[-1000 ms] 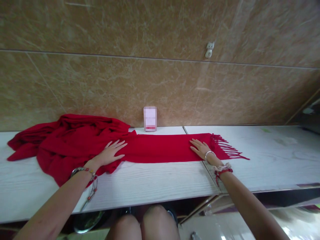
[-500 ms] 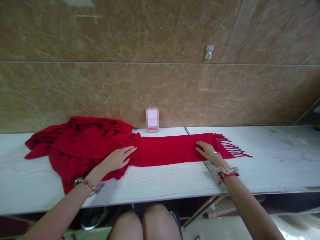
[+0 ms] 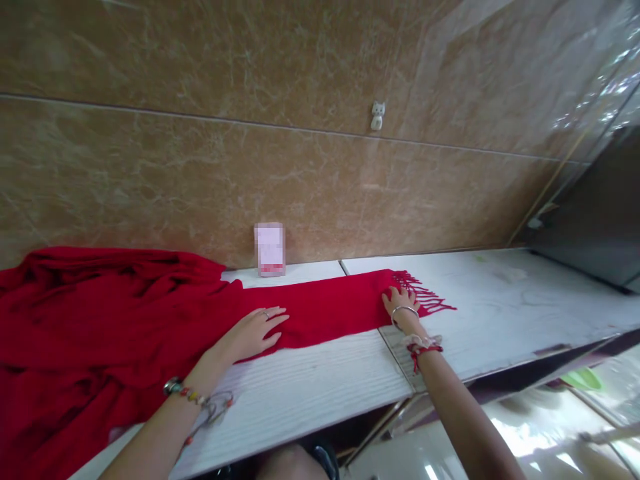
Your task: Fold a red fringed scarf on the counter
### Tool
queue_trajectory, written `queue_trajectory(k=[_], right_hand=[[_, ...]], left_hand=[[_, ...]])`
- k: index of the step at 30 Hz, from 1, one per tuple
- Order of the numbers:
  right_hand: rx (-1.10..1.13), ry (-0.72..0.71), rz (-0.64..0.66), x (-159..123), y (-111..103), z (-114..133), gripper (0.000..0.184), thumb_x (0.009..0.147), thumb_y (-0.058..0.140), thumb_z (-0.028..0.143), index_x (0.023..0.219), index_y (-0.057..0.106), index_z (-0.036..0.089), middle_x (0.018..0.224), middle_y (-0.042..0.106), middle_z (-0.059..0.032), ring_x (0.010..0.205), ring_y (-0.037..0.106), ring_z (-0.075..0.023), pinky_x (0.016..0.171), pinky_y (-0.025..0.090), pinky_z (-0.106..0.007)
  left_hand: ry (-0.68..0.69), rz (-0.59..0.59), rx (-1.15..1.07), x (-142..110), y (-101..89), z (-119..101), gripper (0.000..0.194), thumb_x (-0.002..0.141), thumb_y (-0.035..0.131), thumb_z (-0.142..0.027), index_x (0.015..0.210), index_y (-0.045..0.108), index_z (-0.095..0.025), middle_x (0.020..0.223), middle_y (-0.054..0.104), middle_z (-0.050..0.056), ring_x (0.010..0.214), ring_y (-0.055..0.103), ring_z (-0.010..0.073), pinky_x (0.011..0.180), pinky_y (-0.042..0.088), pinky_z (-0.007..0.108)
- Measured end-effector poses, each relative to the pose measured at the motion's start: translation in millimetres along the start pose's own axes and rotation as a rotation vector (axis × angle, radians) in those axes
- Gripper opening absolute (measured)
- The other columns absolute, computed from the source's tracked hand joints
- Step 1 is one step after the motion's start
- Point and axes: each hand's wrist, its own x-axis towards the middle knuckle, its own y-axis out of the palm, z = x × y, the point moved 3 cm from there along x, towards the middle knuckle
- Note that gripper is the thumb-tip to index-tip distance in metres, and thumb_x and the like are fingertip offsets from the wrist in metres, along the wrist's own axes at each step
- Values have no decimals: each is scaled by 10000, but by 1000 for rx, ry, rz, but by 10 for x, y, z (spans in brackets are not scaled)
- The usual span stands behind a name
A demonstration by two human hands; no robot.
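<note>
From where I stood, the red fringed scarf ran along the white wood-grain countertop, its larger part heaped at the person's left and a flat strip leading right to the tassels. The right hand had slid along that strip since a second earlier and now sat at the root of the tassels, where before it had rested short of them. Its fingers had drawn in from a spread to a bend; whether they had pinched any cloth, I could not tell. The left hand lay palm down with fingers loosely spread, gripping nothing, and had edged off the heap onto the near side of the strip. To my eye, this put the pressing at the fringed end, with the length between the hands looking fairly smooth and the heap on the left not yet straightened. The person's gaze had swung rightward too, bringing more of a dark appliance into sight. The small pinkish box stood behind the strip, by the tiled wall, untouched.
</note>
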Motion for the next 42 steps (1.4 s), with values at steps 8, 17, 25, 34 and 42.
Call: queue_trajectory(k=[8, 17, 25, 34, 42], right_hand=[[53, -115, -29, 165, -80, -136, 415, 796, 373, 212, 1147, 574, 121, 1220, 528, -176, 1112, 500, -319, 899, 414, -418], [11, -83, -43, 166, -52, -426, 373, 672, 443, 106, 951, 677, 187, 927, 666, -153, 915, 607, -328, 747, 477, -453], [-27, -36, -26, 31, -96, -331, 316, 790, 439, 248, 1023, 609, 118, 826, 670, -180, 802, 641, -314, 646, 489, -397], [12, -60, 26, 40, -205, -202, 274, 763, 464, 116, 957, 653, 160, 888, 688, -129, 836, 639, -249, 669, 481, -308], [115, -369, 48, -31, -284, 9, 190, 766, 559, 210, 915, 676, 192, 876, 672, -64, 796, 615, -187, 729, 475, -281]], left_hand=[[-3, -51, -67, -135, -95, 82, 468, 746, 475, -180, 1208, 525, -231, 1205, 571, 37, 1072, 532, 179, 960, 396, 308], [-35, -5, -64, -187, -61, 110, 617, 639, 431, -38, 1201, 539, -269, 1186, 559, 26, 1067, 525, 182, 954, 402, 317], [-73, 33, -59, -145, -87, 90, 433, 764, 458, -218, 1187, 553, -234, 1133, 611, 52, 1041, 549, 198, 942, 399, 337], [-33, 1, -30, -141, -32, 87, 619, 668, 377, 7, 1207, 537, -251, 1154, 589, 28, 1068, 519, 167, 967, 381, 321], [10, -19, -18, -84, 1, 11, 352, 827, 468, -209, 1163, 569, -236, 1058, 636, 61, 953, 581, 181, 876, 435, 310]])
